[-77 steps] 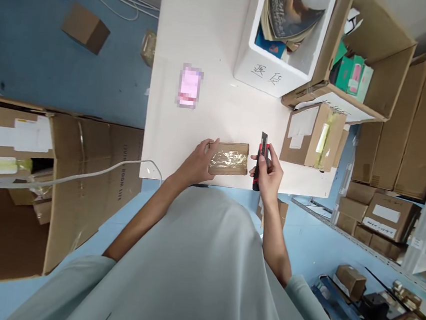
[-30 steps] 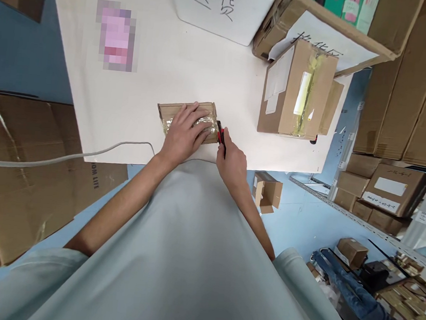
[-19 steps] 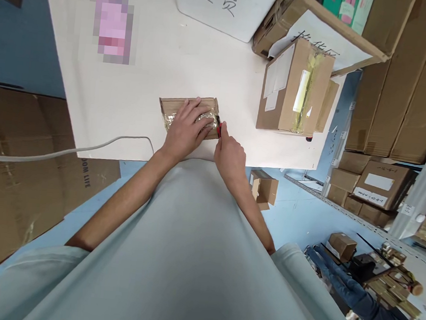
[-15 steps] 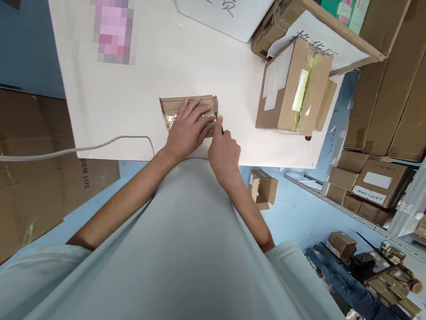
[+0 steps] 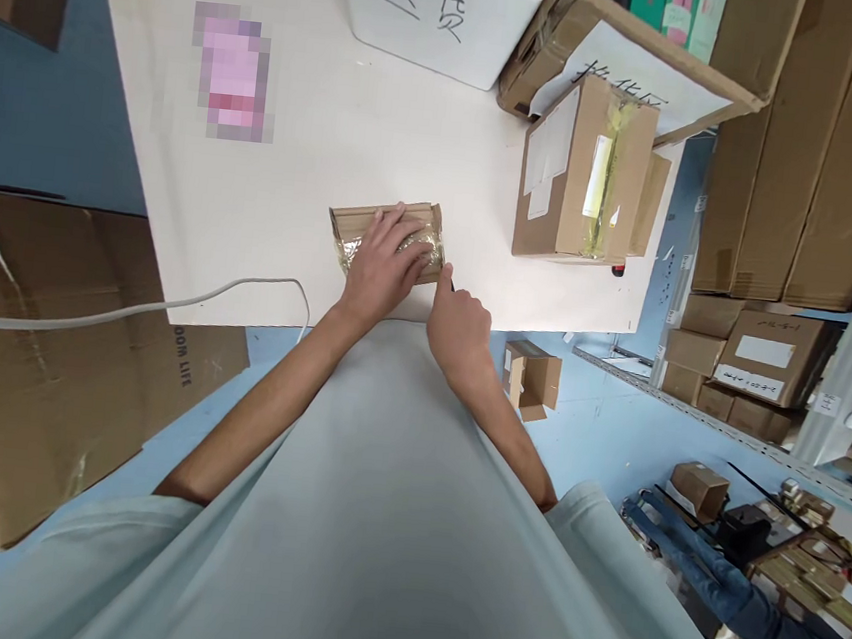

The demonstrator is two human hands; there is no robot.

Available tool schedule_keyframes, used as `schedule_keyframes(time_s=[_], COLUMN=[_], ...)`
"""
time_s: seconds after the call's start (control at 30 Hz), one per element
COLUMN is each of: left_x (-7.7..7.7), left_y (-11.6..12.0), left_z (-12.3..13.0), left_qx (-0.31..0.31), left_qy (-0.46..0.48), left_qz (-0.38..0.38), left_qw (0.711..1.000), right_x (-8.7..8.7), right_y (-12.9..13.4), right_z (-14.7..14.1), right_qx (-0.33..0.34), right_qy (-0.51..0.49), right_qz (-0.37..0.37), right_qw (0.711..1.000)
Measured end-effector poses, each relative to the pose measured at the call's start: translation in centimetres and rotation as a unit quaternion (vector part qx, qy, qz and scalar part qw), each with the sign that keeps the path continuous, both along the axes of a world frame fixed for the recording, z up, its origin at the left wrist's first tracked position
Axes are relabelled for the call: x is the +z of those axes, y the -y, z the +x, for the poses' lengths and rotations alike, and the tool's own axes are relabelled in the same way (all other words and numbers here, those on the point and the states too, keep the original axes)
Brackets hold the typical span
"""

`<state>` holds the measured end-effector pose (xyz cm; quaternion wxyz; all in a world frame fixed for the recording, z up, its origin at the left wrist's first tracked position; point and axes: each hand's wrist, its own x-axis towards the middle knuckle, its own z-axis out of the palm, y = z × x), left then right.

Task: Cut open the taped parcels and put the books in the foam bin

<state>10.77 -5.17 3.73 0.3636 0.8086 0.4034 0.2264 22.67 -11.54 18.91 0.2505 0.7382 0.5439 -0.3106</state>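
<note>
A small, flat cardboard package [image 5: 352,220] with shiny clear tape lies on the white table near its front edge. My left hand [image 5: 380,267] is pressed over it, fingers bent across the top and thumb toward the right end, holding it in place. Closed in a fist, my right hand [image 5: 462,325] is at the package's lower right corner, index finger pointing along the edge. A thin dark tool [image 5: 452,285] pokes out of that fist; most of it is hidden, so its kind is unclear.
A taped carton [image 5: 545,225] stands to the right on the table [image 5: 297,166], before a larger open box [image 5: 520,82]. A white bin [image 5: 422,43] is behind. A pale cable [image 5: 133,309] crosses the left front edge. Another person [image 5: 765,623] is at far right.
The view has shifted slightly, so the table and package appear a little lower and to the right. Both hands stay at the package, the right one still at its right end.
</note>
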Motion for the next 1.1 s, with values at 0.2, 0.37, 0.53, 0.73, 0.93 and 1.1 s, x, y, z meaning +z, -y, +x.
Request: schedule_keyframes(time_s=[0.2, 0.37, 0.53, 0.73, 0.93, 1.1], left_x=[-0.3, 0.0, 0.2, 0.0, 0.5, 2.2], left_y=[0.1, 0.4, 0.6, 0.4, 0.0, -0.7], left_z=[-0.4, -0.3, -0.1, 0.0, 0.3, -2.3], left_qx=[-0.004, -0.003, 0.004, 0.018, 0.014, 0.073], left_qy=[-0.004, -0.015, -0.003, 0.005, 0.004, 0.029], left_qz=[0.004, -0.011, -0.02, -0.013, -0.024, -0.043], left_qw=[1.0, 1.0, 1.0, 1.0, 1.0, 0.996], right_x=[-0.1, -0.8, -1.9, -0.8, -0.9, 0.9], right_y=[0.9, -0.1, -2.1, -0.9, 0.7, 1.2], right_z=[0.7, 1.1, 0.8, 1.0, 3.3, 3.2], right_qx=[-0.019, -0.037, -0.039, -0.056, -0.079, -0.088], right_qy=[0.006, -0.004, -0.015, 0.005, 0.01, -0.03], right_qz=[0.019, 0.057, 0.064, 0.015, 0.024, 0.072], right_qw=[1.0, 0.998, 0.997, 0.998, 0.997, 0.993])
